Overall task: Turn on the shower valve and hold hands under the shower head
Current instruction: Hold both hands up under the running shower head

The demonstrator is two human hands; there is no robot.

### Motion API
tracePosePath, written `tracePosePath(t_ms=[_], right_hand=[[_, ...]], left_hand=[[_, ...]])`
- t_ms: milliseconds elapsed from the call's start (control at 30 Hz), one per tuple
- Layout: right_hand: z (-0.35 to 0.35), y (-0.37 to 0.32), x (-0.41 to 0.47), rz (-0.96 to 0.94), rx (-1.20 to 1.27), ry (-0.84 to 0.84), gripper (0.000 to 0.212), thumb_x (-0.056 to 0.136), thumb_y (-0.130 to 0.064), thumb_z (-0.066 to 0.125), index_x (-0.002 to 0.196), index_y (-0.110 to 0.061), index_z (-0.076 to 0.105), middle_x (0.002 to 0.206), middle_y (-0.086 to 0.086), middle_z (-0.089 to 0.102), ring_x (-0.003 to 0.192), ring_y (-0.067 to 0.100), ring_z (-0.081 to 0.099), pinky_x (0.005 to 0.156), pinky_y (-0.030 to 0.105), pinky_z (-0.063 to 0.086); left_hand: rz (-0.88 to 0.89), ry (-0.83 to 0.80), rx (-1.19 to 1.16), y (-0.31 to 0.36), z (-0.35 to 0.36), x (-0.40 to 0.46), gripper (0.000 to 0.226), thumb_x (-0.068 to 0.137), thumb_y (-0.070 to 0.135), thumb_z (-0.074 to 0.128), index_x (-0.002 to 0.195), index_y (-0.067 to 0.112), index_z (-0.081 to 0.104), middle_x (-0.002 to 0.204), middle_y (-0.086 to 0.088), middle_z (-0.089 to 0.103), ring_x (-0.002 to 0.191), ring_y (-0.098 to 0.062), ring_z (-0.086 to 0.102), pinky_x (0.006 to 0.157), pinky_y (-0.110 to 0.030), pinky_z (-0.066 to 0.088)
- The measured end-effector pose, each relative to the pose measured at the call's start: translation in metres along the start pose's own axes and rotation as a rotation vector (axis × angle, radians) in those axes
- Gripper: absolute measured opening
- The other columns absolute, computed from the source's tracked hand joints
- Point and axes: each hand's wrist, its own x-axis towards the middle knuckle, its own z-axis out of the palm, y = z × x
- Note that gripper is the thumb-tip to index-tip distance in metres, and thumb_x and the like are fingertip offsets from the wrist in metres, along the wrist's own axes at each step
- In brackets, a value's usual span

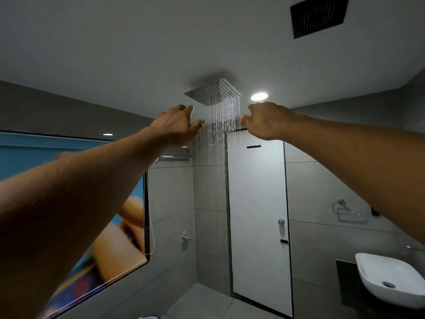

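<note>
A square chrome shower head (212, 92) hangs from the grey ceiling, and thin streams of water (224, 125) fall from it. Both my arms are stretched up toward it. My left hand (178, 125) is just left of the falling water, palm down, fingers spread and empty. My right hand (268, 120) is just right of the stream, also palm down with fingers apart, its thumb at the water's edge. Drops of water show on my left forearm. The shower valve is not clearly in view.
A white door (257, 203) stands straight ahead behind the water. A white basin (388, 277) sits at the lower right, a towel ring (345, 210) above it. A small wall tap (186, 237) and a towel rack (177, 154) are on the left wall, beside a window (128, 256) with a colourful picture.
</note>
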Motion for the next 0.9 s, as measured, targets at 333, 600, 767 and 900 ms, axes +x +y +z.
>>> tracePosePath(t_ms=[333, 600, 767, 900], right_hand=[[-0.0031, -0.0008, -0.0010, 0.009, -0.013, -0.006, 0.060, 0.097, -0.054, 0.029, 0.121, -0.006, 0.054, 0.130, 0.019, 0.057, 0.117, 0.037, 0.054, 0.090, 0.042, 0.043], [-0.0062, -0.0054, -0.0044, 0.009, -0.015, -0.023, 0.061, 0.097, -0.054, 0.028, 0.124, -0.005, 0.053, 0.133, 0.020, 0.056, 0.120, 0.037, 0.053, 0.093, 0.044, 0.045], [-0.0069, -0.0066, -0.0052, 0.007, -0.005, -0.021, 0.057, 0.099, -0.049, 0.027, 0.121, -0.005, 0.054, 0.132, 0.021, 0.056, 0.119, 0.038, 0.053, 0.093, 0.043, 0.044], [-0.0070, -0.0072, -0.0066, -0.005, 0.046, -0.029, 0.051, 0.101, -0.041, 0.025, 0.117, -0.004, 0.055, 0.132, 0.021, 0.057, 0.121, 0.038, 0.052, 0.098, 0.043, 0.043]], left_hand=[[0.022, -0.010, 0.007, 0.0032, 0.0053, -0.0011, 0.079, 0.095, 0.061, 0.028, 0.151, 0.005, 0.024, 0.148, -0.024, 0.040, 0.129, -0.038, 0.044, 0.103, -0.052, 0.039], [0.019, -0.004, 0.013, -0.0004, 0.0012, -0.0032, 0.080, 0.094, 0.062, 0.027, 0.151, 0.006, 0.024, 0.147, -0.024, 0.041, 0.128, -0.039, 0.045, 0.102, -0.050, 0.039], [0.007, -0.010, 0.014, -0.0031, -0.0012, -0.0051, 0.078, 0.095, 0.060, 0.027, 0.150, 0.006, 0.025, 0.148, -0.024, 0.040, 0.129, -0.039, 0.044, 0.103, -0.051, 0.038], [-0.006, -0.020, 0.001, -0.0042, -0.0015, -0.0063, 0.069, 0.099, 0.054, 0.025, 0.148, 0.005, 0.029, 0.149, -0.024, 0.039, 0.131, -0.040, 0.043, 0.105, -0.052, 0.036]])
